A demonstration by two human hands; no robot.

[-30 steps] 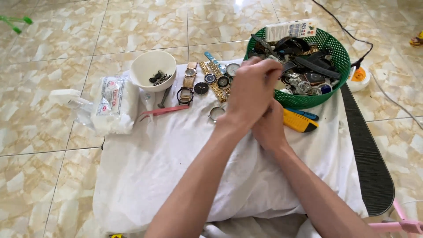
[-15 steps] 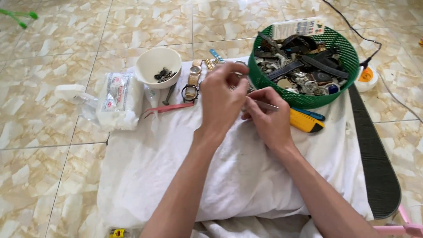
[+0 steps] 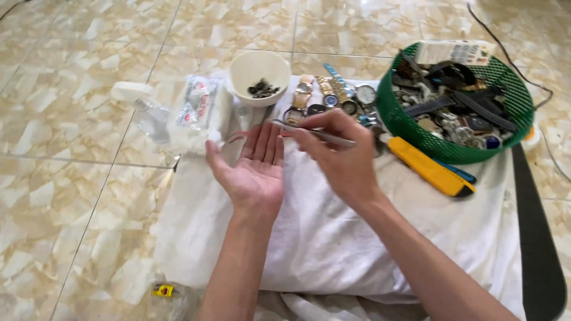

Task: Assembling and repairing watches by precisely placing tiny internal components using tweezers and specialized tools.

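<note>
Currently, the left hand (image 3: 256,169) is lying palm up, fingers spread flat and holding nothing, over the white cloth (image 3: 333,238). The right hand (image 3: 339,151) is pinching slim metal tweezers (image 3: 312,132), their tip hovering just above the left fingertips, near the white bowl (image 3: 260,70).

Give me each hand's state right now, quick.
Left hand: open, palm up, flat, holding nothing.
Right hand: closed in a pinch on thin metal tweezers, whose tip points over the left fingers.
</note>
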